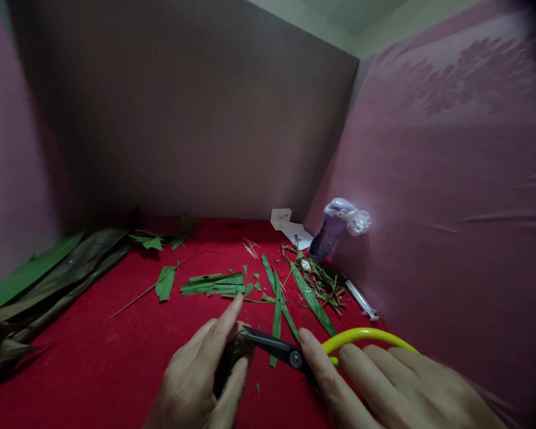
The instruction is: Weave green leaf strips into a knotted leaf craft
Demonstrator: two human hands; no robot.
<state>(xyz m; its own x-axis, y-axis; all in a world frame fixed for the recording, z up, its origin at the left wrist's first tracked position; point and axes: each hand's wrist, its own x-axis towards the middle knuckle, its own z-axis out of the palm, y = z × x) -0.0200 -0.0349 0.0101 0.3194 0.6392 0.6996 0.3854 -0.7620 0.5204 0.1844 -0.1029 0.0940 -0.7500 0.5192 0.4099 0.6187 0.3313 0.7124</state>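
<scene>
Right hand (pixel 379 384) grips yellow-handled scissors (pixel 295 358), tips at a dark piece (pixel 242 344) pinched by the left hand (pixel 196 372).

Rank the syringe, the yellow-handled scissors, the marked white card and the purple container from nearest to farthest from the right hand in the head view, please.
1. Yellow-handled scissors: held in the right hand.
2. Syringe: just beyond the hand, beside the pink wall.
3. Purple container: farther back, by that wall.
4. Marked white card: farthest, at the back.
</scene>
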